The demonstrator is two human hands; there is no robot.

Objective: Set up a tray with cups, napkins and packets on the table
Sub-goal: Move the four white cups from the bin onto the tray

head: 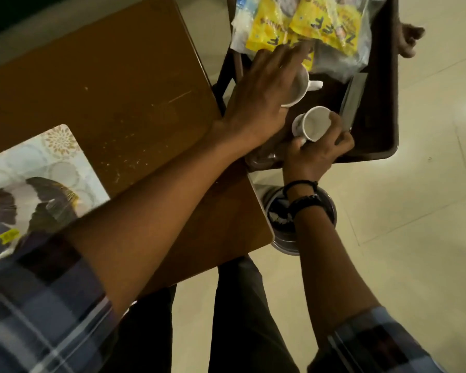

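1. The dark tray (382, 125) runs off the top edge; we cannot tell what holds it beside the brown surface (105, 90).
2. Our left hand (261, 95) lies spread over one white cup (300, 87), hiding most of it; whether it grips, we cannot tell.
3. Our right hand (318, 152) is clamped on a second, tilted cup (311, 123).
4. We count two cups; the yellow packets (307, 22) overlap, blurred and uncountable.
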